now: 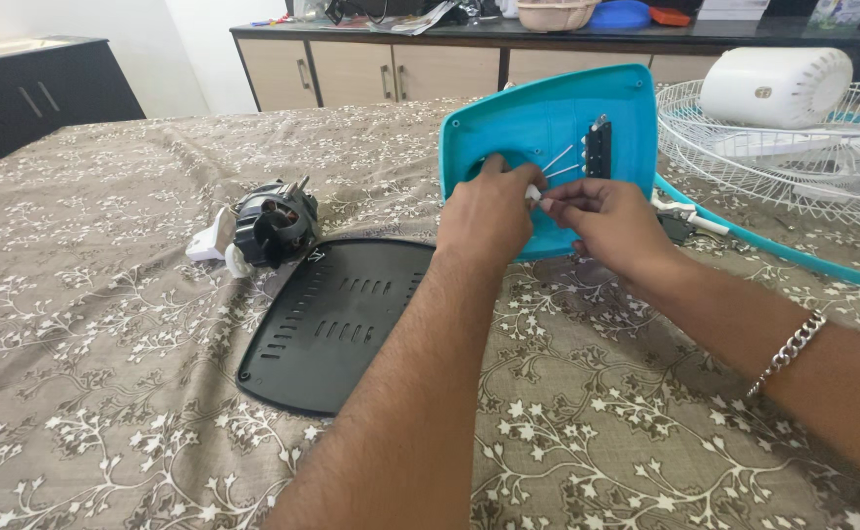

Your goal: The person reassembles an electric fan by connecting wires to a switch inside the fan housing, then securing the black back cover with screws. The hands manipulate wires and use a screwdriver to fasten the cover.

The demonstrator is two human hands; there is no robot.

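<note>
I am working on the wiring inside the turquoise fan housing (547,123), which is standing tilted on its edge at the far middle of the table (106,324). My left hand (487,214) is curled against the housing's inner face, thumb and forefinger pinching a small white connector (533,193). My right hand (606,221) is meeting it from the right, fingertips narrowed on the thin white wires (559,162) that run up toward the black switch block (599,147). I judge this to be the stage of fitting or freeing a wire end at the connector; the next move calls for a steady, small pinch and pull along the wire's line while the left hand is bracing the housing. Both forearms are reaching forward, wrists bent slightly inward. The black base plate (337,319) is lying flat nearer me, with the motor (273,228) just beyond it to the left.
</note>
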